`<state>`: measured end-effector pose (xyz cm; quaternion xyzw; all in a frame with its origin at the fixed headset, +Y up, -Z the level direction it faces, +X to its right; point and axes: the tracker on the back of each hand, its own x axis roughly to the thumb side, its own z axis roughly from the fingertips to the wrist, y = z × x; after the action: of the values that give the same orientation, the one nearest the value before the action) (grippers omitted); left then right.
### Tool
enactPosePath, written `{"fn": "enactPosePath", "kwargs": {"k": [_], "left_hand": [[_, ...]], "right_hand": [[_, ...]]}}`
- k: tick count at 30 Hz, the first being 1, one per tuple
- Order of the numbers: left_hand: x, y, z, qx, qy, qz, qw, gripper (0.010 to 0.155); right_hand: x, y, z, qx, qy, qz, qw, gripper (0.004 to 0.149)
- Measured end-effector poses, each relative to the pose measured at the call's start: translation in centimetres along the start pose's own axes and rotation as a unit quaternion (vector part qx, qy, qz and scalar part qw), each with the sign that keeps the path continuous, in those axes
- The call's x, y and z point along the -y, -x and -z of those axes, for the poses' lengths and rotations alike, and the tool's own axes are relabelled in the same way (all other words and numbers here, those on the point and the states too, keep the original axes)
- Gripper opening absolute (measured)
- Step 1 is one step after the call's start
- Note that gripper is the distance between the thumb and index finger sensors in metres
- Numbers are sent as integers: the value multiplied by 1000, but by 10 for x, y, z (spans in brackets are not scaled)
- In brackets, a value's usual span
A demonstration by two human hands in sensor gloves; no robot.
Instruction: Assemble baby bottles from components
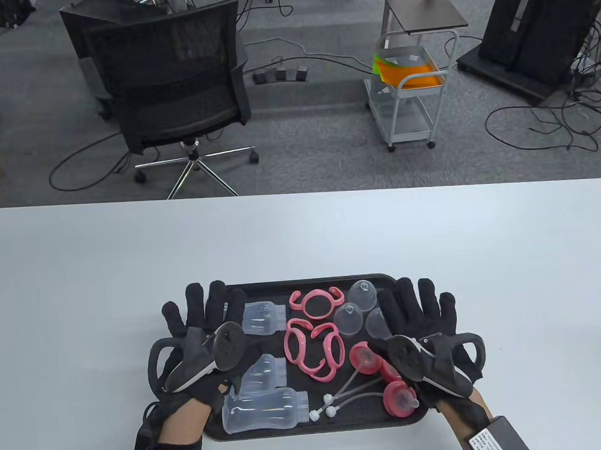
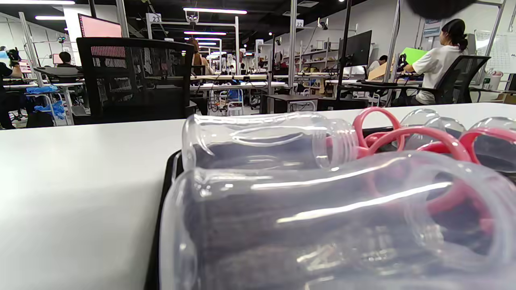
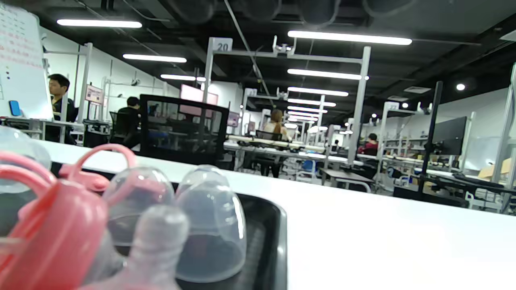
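Three bottles point(image 1: 264, 410): clear, lying on their sides at 9 o'clock in the black tray point(image 1: 313, 283) on the worktop point(image 1: 301, 235).
Left hand point(image 1: 198, 336): fingers spread straight, holding nothing, over the tray's 9 o'clock edge.
Right hand point(image 1: 421, 324): same, at 3 o'clock, beside the clear caps point(image 1: 348, 319).
Risk: bottles may roll when nudged; pink handle rings point(image 1: 314, 347) lie tangled, could drag neighbours.
Views: left wrist view shows neck threads; table view shows straws point(image 1: 339, 396) and pink collars point(image 1: 400, 398).
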<state>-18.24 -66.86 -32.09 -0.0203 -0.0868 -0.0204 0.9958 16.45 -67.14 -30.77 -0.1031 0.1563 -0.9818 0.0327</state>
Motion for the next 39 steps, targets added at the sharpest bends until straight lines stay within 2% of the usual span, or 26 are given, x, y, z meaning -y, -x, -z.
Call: {"fn": "enactPosePath", "kwargs": {"k": [12, 16, 18, 22, 27, 30, 33, 36, 39], "left_hand": [[-5, 2, -2, 16, -5, -24, 1000, 102], [-13, -2, -8, 42, -11, -41, 998, 105], [-20, -7, -14, 31, -17, -31, 999, 107], [-27, -14, -19, 53, -11, -22, 998, 108], [-23, -9, -17, 58, 32, -22, 998, 106], [-19, 1, -19, 64, 47, -52, 995, 104], [-10, 10, -22, 72, 78, -62, 992, 96], [-3, 16, -20, 55, 124, -57, 989, 91], [4, 16, -16, 42, 147, -48, 987, 91]], "right_hand": [[4, 6, 1, -10, 3, 14, 1000, 86], [4, 7, 1, -12, 0, 17, 1000, 86], [2, 7, 1, -12, -5, 20, 1000, 86], [1, 7, 1, -13, -10, 25, 1000, 85], [0, 6, 1, -10, -10, 30, 999, 85], [-2, 7, 1, -11, -13, 29, 999, 85], [-4, 7, 1, -15, -17, 31, 999, 85], [-5, 7, 2, -18, -21, 31, 999, 85], [-5, 7, 2, -16, -21, 30, 999, 85]]}}
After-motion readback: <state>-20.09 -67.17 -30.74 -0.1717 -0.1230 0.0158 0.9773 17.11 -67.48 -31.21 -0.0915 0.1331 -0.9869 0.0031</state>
